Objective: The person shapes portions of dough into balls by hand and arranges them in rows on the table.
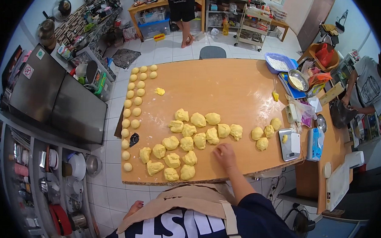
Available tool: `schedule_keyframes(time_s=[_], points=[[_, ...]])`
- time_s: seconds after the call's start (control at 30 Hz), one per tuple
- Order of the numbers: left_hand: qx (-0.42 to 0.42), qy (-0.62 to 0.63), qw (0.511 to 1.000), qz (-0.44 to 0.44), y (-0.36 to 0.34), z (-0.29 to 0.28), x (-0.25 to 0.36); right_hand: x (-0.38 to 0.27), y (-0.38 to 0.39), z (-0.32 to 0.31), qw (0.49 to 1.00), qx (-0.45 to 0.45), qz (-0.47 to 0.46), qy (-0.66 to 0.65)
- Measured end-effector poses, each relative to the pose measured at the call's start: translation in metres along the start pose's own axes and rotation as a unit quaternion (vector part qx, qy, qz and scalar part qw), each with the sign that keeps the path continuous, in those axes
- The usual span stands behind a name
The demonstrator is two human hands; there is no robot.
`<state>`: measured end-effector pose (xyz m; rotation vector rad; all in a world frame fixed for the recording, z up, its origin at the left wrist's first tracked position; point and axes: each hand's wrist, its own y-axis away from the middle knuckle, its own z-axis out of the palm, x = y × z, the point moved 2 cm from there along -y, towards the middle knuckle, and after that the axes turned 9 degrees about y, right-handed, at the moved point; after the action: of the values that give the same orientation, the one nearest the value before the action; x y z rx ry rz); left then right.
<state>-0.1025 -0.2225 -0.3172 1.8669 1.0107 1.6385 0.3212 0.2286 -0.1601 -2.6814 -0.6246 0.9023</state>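
My right hand [225, 156] is low over the wooden table near its front edge, with fingers curled downward. Whatever may be under its palm is hidden. Just beyond and left of it lie several rough yellow dough pieces [187, 143], spread across the middle of the table. My left hand [136, 207] hangs below the front edge beside my apron, partly covered; its visible fingers look loose and nothing shows in them. Smooth round dough balls [136, 112] line the table's left side. A few larger dough lumps [262, 144] sit to the right, beside a digital scale [289, 144] bearing a small dough bit.
A blue basin [279, 63] of white powder and a metal bowl [298, 80] occupy the far right corner. A dough scrap [159, 91] and a black object [134, 139] lie at left. One person [182, 12] stands beyond the table; another [366, 88] handles a black bag at right.
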Motion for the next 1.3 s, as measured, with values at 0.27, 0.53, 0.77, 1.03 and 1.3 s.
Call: schedule_keyframes(time_s=[0.27,0.53,0.77,1.03,1.3], points=[[0.04,-0.052,0.998,0.006,-0.003,0.007,0.013,0.042,0.039,-0.025,0.999,-0.026,-0.019,0.023],[0.022,-0.068,0.997,0.027,-0.009,0.002,0.011,0.007,0.031,0.001,0.998,-0.038,-0.04,-0.014],[0.026,-0.059,0.998,0.021,-0.01,0.002,0.006,0.043,0.018,-0.021,0.995,-0.074,0.03,0.065],[0.022,-0.072,0.997,0.035,0.001,0.006,0.036,0.025,0.045,-0.008,0.998,-0.048,-0.046,-0.02],[0.018,-0.04,0.999,-0.027,-0.002,0.001,0.017,0.025,0.014,-0.003,0.999,-0.002,0.025,0.028]])
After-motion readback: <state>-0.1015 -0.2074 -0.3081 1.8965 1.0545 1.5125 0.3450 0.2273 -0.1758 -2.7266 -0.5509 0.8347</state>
